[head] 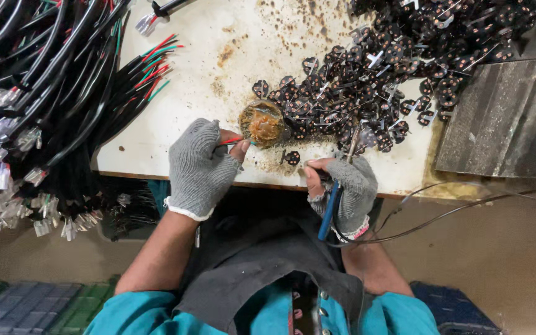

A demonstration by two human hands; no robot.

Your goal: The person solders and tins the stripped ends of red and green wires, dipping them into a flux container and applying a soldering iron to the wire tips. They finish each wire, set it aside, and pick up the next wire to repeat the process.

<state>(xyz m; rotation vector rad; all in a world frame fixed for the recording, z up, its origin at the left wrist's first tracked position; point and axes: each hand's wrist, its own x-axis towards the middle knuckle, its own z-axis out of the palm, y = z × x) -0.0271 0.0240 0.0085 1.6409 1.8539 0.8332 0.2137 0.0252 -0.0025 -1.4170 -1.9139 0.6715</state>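
My left hand [201, 166], in a grey fingerless knit glove, pinches thin red and green wire ends [231, 141] and holds their tips against a small round tin of brown paste [262, 124]. My right hand [342, 185], gloved the same way, grips a blue-handled soldering iron [331, 208] whose metal tip [352, 141] points up toward the pile of parts. One small black plug insert [291, 157] lies on the table between my hands.
A large heap of black plug inserts [379, 68] covers the stained white table [231, 43] to the right. Bundles of black cables with stripped coloured wires [51, 80] hang over the left edge. A grey metal block [504, 118] sits at right.
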